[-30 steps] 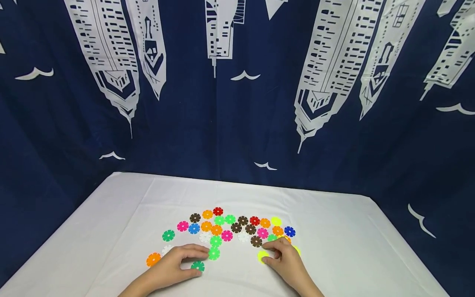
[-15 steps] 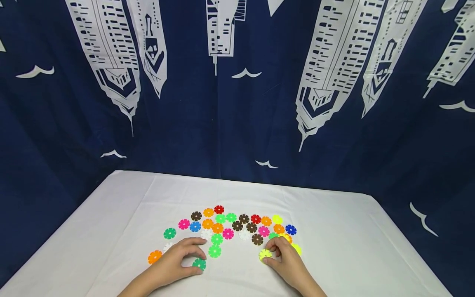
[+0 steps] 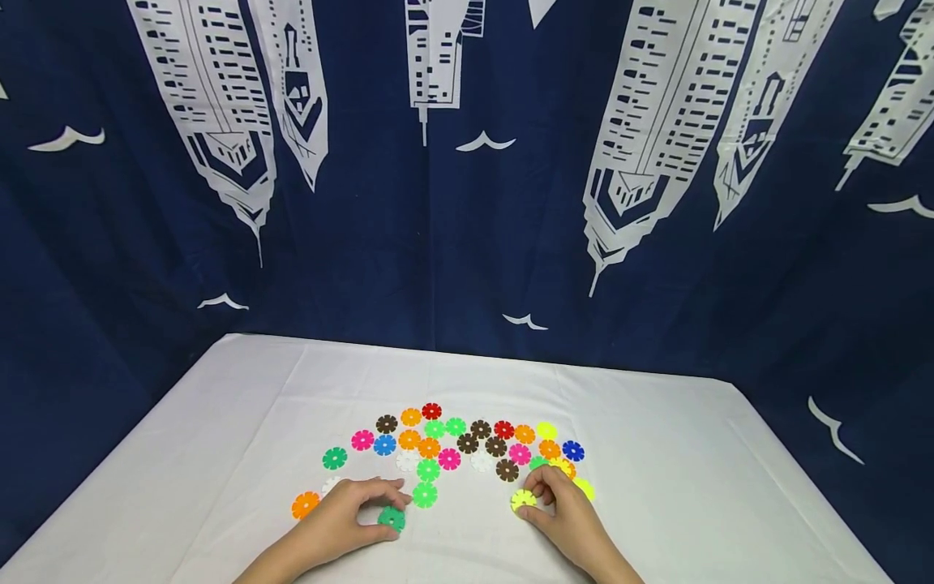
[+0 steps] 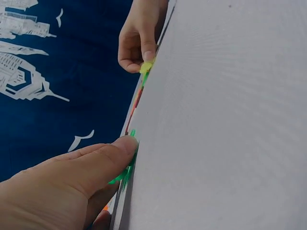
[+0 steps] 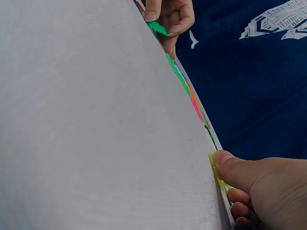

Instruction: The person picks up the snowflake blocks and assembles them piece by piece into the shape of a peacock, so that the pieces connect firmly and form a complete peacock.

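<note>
Between the thumb and fingers of my left hand (image 3: pixel 349 519) is a dark green notched disc (image 3: pixel 392 521); the right wrist view shows that green disc (image 5: pixel 157 28) pinched and tilted. The fingertips of this hand lie close to a light green disc (image 3: pixel 425 495) on the cloth. My right hand (image 3: pixel 560 511) pinches a yellow notched disc (image 3: pixel 522 500), its thumb at the near edge and curled fingers behind. In the left wrist view the left thumb hides part of the green disc (image 4: pixel 125 173), and the yellow disc (image 4: pixel 146 67) appears in the right hand.
Several flat notched discs in many colours spread in an arc beyond my hands, among them a brown disc (image 3: pixel 507 470) and a blue disc (image 3: pixel 573 451). An orange disc (image 3: pixel 305 505) lies left of the left hand. White cloth covers the table (image 3: pixel 700 470); a navy curtain (image 3: pixel 365 268) hangs behind.
My right fingers have curled in behind the yellow disc, which now sits in a pinch. The left fingertips drew back from the light green disc, then came near it again.
</note>
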`<state>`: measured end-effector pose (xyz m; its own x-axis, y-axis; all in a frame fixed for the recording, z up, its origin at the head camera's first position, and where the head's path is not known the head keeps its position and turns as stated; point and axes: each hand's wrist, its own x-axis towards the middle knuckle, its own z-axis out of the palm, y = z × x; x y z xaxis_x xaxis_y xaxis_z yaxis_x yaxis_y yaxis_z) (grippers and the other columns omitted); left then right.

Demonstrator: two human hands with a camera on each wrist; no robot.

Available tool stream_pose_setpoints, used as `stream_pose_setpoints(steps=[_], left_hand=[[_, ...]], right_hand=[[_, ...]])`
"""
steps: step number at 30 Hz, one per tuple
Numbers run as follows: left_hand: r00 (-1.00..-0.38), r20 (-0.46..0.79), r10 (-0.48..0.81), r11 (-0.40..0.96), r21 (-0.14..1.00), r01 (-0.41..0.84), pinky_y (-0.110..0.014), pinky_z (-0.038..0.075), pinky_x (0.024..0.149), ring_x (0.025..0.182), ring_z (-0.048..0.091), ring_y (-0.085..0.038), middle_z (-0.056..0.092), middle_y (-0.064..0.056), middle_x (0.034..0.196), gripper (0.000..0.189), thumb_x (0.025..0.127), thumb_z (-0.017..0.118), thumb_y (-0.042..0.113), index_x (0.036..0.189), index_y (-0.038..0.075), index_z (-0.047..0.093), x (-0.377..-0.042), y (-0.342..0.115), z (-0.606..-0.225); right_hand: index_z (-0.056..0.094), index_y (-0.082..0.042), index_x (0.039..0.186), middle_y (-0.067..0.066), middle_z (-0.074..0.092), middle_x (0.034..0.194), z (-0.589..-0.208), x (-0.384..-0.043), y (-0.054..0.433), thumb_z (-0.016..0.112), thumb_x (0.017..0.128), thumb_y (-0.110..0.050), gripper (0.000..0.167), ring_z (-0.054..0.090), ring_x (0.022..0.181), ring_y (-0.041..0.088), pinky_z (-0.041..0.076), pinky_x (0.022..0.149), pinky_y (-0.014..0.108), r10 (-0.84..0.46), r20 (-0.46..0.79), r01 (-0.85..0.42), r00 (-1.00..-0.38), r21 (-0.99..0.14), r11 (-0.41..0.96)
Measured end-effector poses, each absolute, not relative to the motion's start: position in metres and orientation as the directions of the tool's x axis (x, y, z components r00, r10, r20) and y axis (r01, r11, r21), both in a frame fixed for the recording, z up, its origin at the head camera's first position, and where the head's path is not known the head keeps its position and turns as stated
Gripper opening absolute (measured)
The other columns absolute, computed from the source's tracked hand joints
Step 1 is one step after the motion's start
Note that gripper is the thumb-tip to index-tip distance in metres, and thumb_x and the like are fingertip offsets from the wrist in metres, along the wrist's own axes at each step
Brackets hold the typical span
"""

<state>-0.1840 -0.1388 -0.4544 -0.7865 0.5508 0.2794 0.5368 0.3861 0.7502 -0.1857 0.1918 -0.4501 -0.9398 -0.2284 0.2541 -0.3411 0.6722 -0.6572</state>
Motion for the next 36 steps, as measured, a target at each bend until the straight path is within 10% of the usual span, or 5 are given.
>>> stream_pose_setpoints(steps=[15,21,27,36], left_hand=[[-0.903,0.177,0.391,0.312,0.898,0.311,-0.022,0.051,0.058,0.055,0.059,-0.011,0.067,0.005,0.072,0.013,0.080,0.075,0.016,0.089,0.008,0.071,-0.176,-0.123,-0.446],[-0.915,0.008,0.403,0.003,1.000,0.010,-0.029,0.055,0.066,0.071,0.067,-0.022,0.068,-0.019,0.086,0.017,0.087,0.065,0.007,0.100,-0.006,0.067,-0.174,-0.096,-0.434],[-0.922,-0.081,0.379,-0.070,0.991,-0.115,-0.022,0.052,0.062,0.064,0.059,-0.012,0.067,-0.009,0.080,0.019,0.087,0.067,0.011,0.098,-0.005,0.067,-0.166,-0.079,-0.438],[-0.924,0.084,0.373,-0.120,0.992,0.042,-0.030,0.055,0.066,0.069,0.066,-0.019,0.066,-0.012,0.079,0.015,0.085,0.067,0.003,0.089,-0.010,0.063,-0.154,-0.064,-0.441]], right_hand=[[0.056,-0.011,0.089,-0.007,0.051,0.074,-0.453,-0.185,0.191,0.079,0.073,-0.004,0.029,0.045,0.064,0.007,0.042,0.056,0.021,-0.214,0.263,-0.339,-0.941,-0.714,0.613],[0.063,-0.006,0.091,-0.002,0.055,0.074,-0.453,-0.184,0.193,0.071,0.078,0.005,0.019,0.049,0.061,0.008,0.046,0.054,0.021,-0.183,0.219,-0.284,-0.958,-0.804,0.523],[0.057,0.010,0.101,0.012,0.061,0.077,-0.438,-0.175,0.184,0.062,0.086,0.005,0.017,0.062,0.063,0.017,0.054,0.059,0.028,-0.207,0.069,-0.115,-0.976,-0.969,0.220],[0.054,0.011,0.112,0.010,0.060,0.073,-0.414,-0.146,0.146,0.060,0.089,-0.003,0.027,0.062,0.060,0.015,0.053,0.059,0.025,-0.227,-0.065,0.069,-0.972,-0.998,-0.008]])
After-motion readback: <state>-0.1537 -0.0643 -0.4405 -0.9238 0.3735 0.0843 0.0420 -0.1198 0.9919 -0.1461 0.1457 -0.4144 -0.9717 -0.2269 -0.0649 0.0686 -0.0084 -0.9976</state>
